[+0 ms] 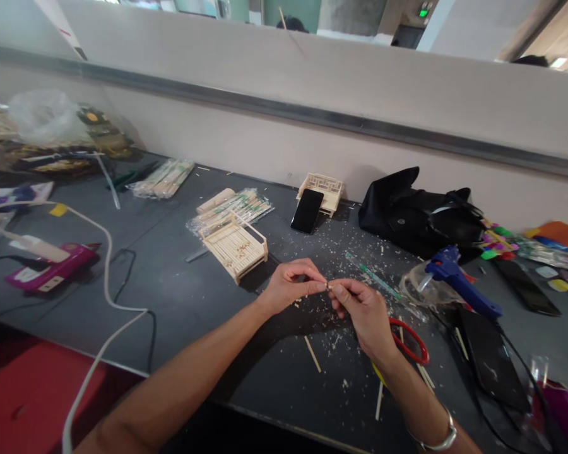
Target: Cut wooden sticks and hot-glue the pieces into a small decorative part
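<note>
Over the middle of the dark table, my left hand [293,285] and my right hand [364,310] meet at the fingertips. Both are closed in a pinch around something tiny that I cannot make out. Scissors with a red handle loop [414,340] lie partly hidden beneath my right wrist. Pale wood crumbs [334,328] are scattered under and around my hands, with a thin wooden stick [313,354] just in front. To the left of my left hand stands a small bed-like frame made of sticks [236,249].
Behind my hands, a black phone [307,210] leans on a small stick-built bench [331,189]. Bagged sticks [250,208] lie behind the frame. At right are a black bag [416,214] and blue glue gun [464,284]. A white cable [108,277] crosses the left side near a purple power strip [52,268].
</note>
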Demonstrator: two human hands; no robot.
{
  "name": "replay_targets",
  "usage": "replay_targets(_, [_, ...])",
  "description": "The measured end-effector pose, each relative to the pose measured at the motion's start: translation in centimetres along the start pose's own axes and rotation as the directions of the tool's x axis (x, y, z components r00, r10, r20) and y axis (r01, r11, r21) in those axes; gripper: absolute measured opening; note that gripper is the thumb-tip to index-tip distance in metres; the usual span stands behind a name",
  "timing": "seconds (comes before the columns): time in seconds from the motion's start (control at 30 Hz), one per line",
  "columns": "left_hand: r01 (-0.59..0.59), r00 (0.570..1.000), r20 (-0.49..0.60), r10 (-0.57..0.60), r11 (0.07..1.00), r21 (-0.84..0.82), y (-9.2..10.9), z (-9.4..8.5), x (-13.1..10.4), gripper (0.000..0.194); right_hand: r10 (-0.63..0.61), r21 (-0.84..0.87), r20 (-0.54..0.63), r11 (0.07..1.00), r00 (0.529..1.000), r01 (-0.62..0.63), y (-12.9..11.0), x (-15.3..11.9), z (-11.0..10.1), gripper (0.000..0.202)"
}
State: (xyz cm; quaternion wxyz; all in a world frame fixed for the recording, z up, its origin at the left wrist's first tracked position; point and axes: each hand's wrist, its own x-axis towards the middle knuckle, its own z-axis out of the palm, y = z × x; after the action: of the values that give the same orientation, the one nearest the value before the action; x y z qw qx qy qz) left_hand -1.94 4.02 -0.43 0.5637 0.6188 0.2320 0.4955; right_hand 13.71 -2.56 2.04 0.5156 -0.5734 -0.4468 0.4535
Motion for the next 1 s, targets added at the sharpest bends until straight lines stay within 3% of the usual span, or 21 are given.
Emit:
replay_targets(0.4, [-0.14,0.99,0.03,0.138,0.987,0.079,-0.29,-0.19,0.15,0.02,0.048,0.017,-0.005,0.999,0.999,-0.048,-0.08,-0.35,0.11,0.03])
replay_targets(1.0, [-0.185,0.983,0.035,0.182,0.977,0.103,-0.5,-0.12,0.13,0.019,0.066,0.04,-0.014,0.997,0.998,-0.065,0.03,-0.44,0.35,0.031])
